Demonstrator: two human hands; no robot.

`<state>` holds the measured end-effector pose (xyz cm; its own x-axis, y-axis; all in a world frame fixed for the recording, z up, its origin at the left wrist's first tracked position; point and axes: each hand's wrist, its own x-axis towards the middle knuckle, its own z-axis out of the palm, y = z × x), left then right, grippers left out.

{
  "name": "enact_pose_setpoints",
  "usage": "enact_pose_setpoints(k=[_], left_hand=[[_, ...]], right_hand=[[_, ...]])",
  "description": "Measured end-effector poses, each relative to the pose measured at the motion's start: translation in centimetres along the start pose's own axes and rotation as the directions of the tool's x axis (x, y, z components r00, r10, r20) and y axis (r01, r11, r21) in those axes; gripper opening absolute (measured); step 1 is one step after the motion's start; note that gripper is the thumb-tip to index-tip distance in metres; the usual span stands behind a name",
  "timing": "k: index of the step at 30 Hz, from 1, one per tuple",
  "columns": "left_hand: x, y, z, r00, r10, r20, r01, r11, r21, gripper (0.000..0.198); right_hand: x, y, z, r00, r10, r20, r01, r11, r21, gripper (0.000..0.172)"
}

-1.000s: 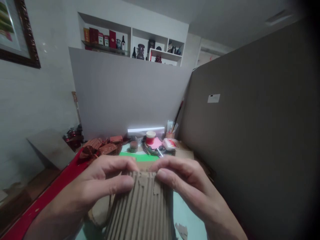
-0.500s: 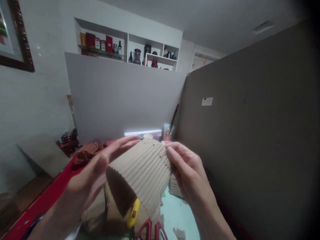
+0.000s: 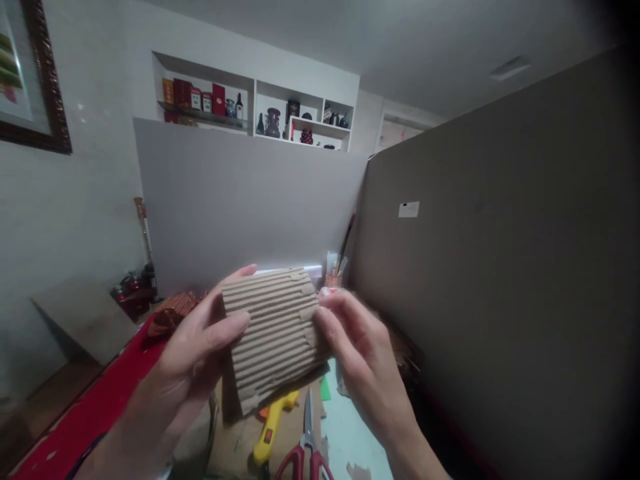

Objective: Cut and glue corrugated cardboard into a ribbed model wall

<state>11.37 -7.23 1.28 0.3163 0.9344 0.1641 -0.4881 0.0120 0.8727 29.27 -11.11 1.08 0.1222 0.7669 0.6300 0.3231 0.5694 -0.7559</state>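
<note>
A curved piece of ribbed corrugated cardboard is held up in front of me, above the desk, its ridges running roughly sideways. My left hand grips its left edge, thumb on the ribbed face and fingers behind it. My right hand pinches the right edge, fingers pressed on the face. Both hands are closed on the cardboard. Its lower edge hangs over the tools on the desk.
Below the cardboard lie a yellow glue gun and red-handled scissors on a brown sheet. Grey partition boards stand behind and to the right. Red-brown model pieces sit at the left, a brush cup at the back.
The cardboard was lifted off the desk and turned, so its ridges went from running away from me to lying sideways. Both hands rose with it, uncovering the glue gun and scissors.
</note>
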Motion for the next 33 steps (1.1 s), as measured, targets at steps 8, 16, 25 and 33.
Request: enact_pose_setpoints(k=[8,16,25,33], left_hand=[[2.3,-0.1,-1.3,0.982,0.113,-0.148,-0.108,0.993,0.045,0.048],[3.8,-0.9,-1.7,0.968,0.157,-0.194,-0.140,0.985,0.098,0.055],[5.7,-3.7,-1.8,0.978,0.082,-0.190,-0.062,0.992,0.112,0.051],[8.8,-7.6,-0.8,0.971,0.091,-0.219,-0.066,0.991,0.117,0.037]], right_hand=[[2.0,3.2,-6.6,0.975,0.022,-0.221,-0.125,0.878,-0.461,0.028],[1.3,13.5,-11.9,0.848,0.471,-0.242,-0.460,0.428,-0.778,0.032],[0.8,17.9,-12.0,0.775,0.531,-0.341,-0.587,0.408,-0.699,0.037],[1.3,17.1,-13.5,0.803,0.517,-0.297,-0.594,0.730,-0.337,0.033]])
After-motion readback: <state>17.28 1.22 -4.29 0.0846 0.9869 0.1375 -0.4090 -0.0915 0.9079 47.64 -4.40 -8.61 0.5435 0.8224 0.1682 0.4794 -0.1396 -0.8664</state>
